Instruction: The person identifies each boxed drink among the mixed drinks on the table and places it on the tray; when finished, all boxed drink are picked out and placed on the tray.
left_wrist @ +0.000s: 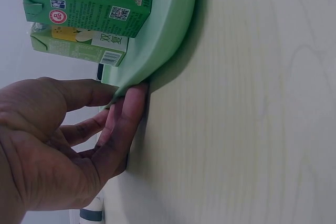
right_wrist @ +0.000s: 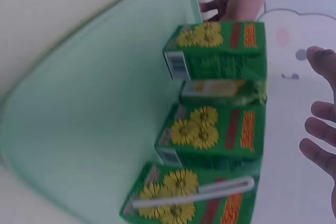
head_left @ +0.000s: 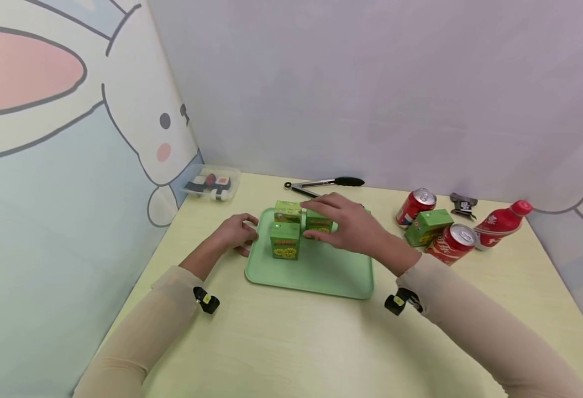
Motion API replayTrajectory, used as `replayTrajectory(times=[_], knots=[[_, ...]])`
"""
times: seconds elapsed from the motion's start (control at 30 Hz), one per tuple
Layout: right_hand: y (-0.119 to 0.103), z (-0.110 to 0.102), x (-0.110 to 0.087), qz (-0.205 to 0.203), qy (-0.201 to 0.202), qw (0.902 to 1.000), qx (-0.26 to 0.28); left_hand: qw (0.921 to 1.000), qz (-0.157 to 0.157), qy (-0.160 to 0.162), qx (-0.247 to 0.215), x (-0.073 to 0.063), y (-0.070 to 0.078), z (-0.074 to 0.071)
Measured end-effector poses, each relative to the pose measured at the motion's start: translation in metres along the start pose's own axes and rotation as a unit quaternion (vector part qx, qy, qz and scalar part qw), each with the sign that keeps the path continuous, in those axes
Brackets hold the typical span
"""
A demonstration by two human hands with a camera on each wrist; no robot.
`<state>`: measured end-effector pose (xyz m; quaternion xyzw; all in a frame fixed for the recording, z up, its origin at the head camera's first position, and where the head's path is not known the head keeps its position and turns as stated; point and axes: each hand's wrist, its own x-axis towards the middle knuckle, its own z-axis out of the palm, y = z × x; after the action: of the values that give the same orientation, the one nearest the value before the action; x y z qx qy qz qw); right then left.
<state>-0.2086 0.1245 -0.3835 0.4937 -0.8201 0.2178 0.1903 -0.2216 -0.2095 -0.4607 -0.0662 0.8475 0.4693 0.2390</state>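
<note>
A pale green tray (head_left: 316,278) holds several drink cartons. My left hand (head_left: 236,232) pinches its left rim, with thumb above and fingers below in the left wrist view. A dark green carton with yellow flowers (head_left: 285,243) stands nearest the left side, and a lighter green carton (head_left: 287,210) is behind it. My right hand (head_left: 351,224) hovers over another green carton (head_left: 318,222), partly hiding it. In the right wrist view, its fingers (right_wrist: 321,129) are spread apart from the cartons. A carton with a white straw (right_wrist: 178,200) on its side appears there too.
To the right stand two red cans (head_left: 415,207), a green carton (head_left: 427,226) between them and a red bottle (head_left: 502,224). Tongs (head_left: 321,182) lie behind the tray. A clear container of sushi-like pieces (head_left: 214,182) sits at the back left. Walls border the table.
</note>
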Motion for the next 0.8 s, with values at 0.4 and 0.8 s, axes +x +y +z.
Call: replayTrajectory(times=[0.4, 0.8], knots=[[0.036, -0.057, -0.034, 0.019, 0.024, 0.9986, -0.043, 1.0, -0.006, 0.001, -0.002, 0.0, 0.0, 0.002], [0.06, -0.098, -0.071, 0.144, -0.071, 0.9836, -0.082, 1.0, -0.005, 0.003, -0.001, 0.0, 0.0, 0.003]])
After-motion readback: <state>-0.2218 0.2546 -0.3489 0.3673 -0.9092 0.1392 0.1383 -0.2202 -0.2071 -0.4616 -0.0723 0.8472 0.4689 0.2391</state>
